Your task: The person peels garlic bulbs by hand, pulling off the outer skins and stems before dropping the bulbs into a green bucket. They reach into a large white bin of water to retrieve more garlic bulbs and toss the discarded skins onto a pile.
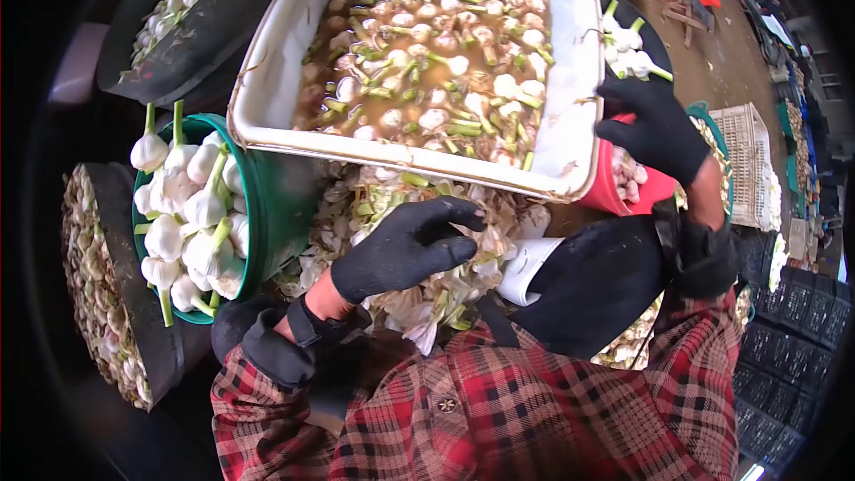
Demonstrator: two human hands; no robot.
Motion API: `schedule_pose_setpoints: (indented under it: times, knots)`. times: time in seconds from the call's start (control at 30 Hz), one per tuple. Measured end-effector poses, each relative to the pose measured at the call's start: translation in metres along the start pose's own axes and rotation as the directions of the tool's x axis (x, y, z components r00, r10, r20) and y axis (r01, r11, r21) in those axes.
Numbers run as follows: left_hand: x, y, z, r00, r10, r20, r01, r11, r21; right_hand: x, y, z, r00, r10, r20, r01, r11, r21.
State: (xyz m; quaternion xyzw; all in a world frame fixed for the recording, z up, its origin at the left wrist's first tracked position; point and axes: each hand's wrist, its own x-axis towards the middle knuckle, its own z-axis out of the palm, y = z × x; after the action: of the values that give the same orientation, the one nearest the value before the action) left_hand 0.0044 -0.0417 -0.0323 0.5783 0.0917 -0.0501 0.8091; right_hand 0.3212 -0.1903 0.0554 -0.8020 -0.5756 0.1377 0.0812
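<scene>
Head view: garlic in water, bulbs with green stems, sits in white tub at 12 o'clock, water brown. More garlic bulbs fill green bucket at 9 o'clock; white bulbs in black bowl at 2 o'clock. Left hand, black glove, near centre over peel pile, below tub's near rim; fingers narrow, small thumb gap, nothing seen in them; contact with peels can't tell. Right hand, black glove, between 2 and 3 o'clock, beside tub's right rim and just above red container with pinkish pieces; fingers wide, thumb apart, no item visible; rim contact can't tell. Dark tray of bulbs at 10 o'clock.
</scene>
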Motion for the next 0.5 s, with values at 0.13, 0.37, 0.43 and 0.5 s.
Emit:
schedule_pose_setpoints:
  times: [0.13, 0.37, 0.43, 0.5]
  knots:
    - [0.000, -0.004, 0.001, 0.998, 0.039, -0.047, -0.038, 0.999, 0.024, 0.100, -0.033, 0.070, 0.942, -0.263, 0.210, 0.244, 0.963, 0.112]
    - [-0.004, 0.003, -0.005, 0.994, 0.049, -0.094, -0.050, 0.999, -0.015, 0.184, -0.048, 0.190, 0.858, 0.011, 0.513, 0.096, 0.979, -0.182]
    - [-0.004, 0.002, -0.007, 0.989, 0.091, -0.116, -0.089, 0.996, 0.022, 0.196, -0.006, 0.238, 0.880, -0.179, 0.440, 0.296, 0.931, -0.213]
    - [-0.003, 0.005, -0.009, 0.975, 0.025, -0.222, -0.053, 0.991, -0.124, 0.199, 0.023, 0.248, 0.890, -0.294, 0.349, 0.368, 0.914, -0.171]
